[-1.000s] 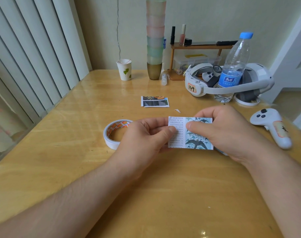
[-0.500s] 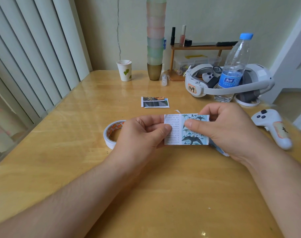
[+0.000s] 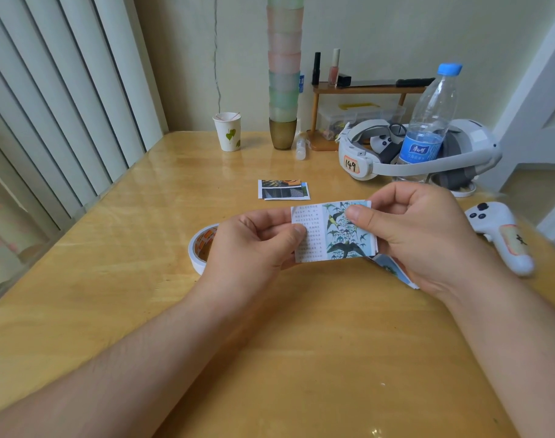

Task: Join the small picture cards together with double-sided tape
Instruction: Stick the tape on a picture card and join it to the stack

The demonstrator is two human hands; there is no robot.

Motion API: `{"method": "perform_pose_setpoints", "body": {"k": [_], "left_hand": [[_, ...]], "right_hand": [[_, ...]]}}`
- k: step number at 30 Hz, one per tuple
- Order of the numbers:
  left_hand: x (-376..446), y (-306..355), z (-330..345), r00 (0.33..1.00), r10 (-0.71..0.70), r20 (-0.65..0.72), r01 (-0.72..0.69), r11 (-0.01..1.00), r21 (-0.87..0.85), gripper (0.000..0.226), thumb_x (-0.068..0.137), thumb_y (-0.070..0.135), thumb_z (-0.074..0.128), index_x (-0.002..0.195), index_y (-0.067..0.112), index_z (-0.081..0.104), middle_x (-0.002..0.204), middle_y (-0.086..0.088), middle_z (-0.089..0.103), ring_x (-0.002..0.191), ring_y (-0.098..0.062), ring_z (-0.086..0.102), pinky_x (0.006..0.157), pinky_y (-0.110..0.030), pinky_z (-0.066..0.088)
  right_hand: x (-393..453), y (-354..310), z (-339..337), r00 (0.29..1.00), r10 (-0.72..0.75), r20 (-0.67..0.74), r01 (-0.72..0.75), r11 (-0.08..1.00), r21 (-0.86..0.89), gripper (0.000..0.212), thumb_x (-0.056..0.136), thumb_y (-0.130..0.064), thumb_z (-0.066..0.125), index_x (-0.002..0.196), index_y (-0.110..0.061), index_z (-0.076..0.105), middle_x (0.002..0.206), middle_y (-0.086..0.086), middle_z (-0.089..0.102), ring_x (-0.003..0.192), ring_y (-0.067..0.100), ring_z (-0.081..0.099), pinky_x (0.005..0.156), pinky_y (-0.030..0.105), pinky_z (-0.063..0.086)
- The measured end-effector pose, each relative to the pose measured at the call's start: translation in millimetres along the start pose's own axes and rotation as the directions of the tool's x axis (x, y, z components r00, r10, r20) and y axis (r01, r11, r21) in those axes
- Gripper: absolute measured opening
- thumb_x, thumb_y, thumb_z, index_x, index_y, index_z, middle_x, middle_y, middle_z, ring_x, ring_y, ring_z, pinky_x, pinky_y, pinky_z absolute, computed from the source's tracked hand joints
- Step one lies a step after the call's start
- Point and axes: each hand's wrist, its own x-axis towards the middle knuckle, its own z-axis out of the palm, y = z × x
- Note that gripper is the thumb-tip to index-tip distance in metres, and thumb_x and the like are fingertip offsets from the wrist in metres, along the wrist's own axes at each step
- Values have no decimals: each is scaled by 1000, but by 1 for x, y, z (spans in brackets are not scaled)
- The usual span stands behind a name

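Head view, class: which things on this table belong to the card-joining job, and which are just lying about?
Belong to the job:
bird card, pinched by left hand and right hand
tape roll
cards on table
cards under right hand

Lying about:
paper cup
water bottle
headset
controller
stacked cups

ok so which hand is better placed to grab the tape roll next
Left. The left hand sits right beside the tape roll, partly covering it, while the right hand is across the bird card on the far side. Both pinch the card now.
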Motion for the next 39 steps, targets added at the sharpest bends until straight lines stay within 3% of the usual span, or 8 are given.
{"method": "perform_pose_setpoints", "body": {"k": [6,14,20,22,27,31,34,39], "left_hand": [[2,1,0,998,-55,-25,55,998,-34,16,99,-1,65,109,3,75,96,-13,82,88,-26,80,76,-34,64],[2,2,-1,998,-70,5,70,997,-41,16,99,-1,64,108,5,76,99,-13,81,92,-27,80,80,-35,65],[1,3,-1,998,-64,22,65,997,-46,17,99,-2,64,105,7,77,98,-13,81,92,-26,80,77,-32,64],[1,3,0,998,-59,25,60,997,-46,18,99,-3,63,103,7,77,97,-13,81,91,-25,80,76,-31,63],[1,5,0,998,-64,16,65,995,-74,17,99,-4,63,104,5,77,97,-14,81,89,-25,80,74,-29,63],[3,4,-2,998,-58,-4,58,996,-73,16,98,-4,64,106,3,76,97,-14,81,88,-25,80,74,-30,63],[2,4,-2,999,-49,16,50,997,-66,17,99,-4,63,106,4,76,98,-13,81,90,-26,80,75,-30,64],[3,2,-1,1000,-21,-10,21,1000,-18,17,97,-1,67,103,9,79,101,-21,80,93,-28,79,82,-40,63]], "right_hand": [[-1,1,3,999,37,22,-39,998,52,19,86,-8,80,79,-10,63,69,7,75,59,17,71,62,38,56],[1,3,2,1000,9,-4,-9,999,31,17,83,-11,83,82,-10,66,73,7,78,61,16,74,49,27,54],[4,7,0,999,-28,-41,27,999,-37,22,79,-14,88,75,-21,67,76,19,74,68,32,68,61,40,54],[2,6,0,997,-52,-49,49,997,-59,22,80,-15,88,81,-20,66,75,15,74,71,35,73,69,51,59],[1,4,1,998,-36,-45,33,996,-81,29,79,-20,88,99,-23,68,77,10,76,78,37,76,77,59,61],[0,4,6,987,134,92,-149,973,176,50,67,-25,83,114,-15,69,93,12,80,84,28,78,84,49,61],[-4,7,17,951,202,236,-258,937,236,35,80,-10,79,113,-8,70,102,13,80,92,28,78,88,45,61],[-3,12,24,975,155,161,-195,942,274,37,80,9,78,111,-8,68,101,16,79,90,31,78,76,40,62]]}}
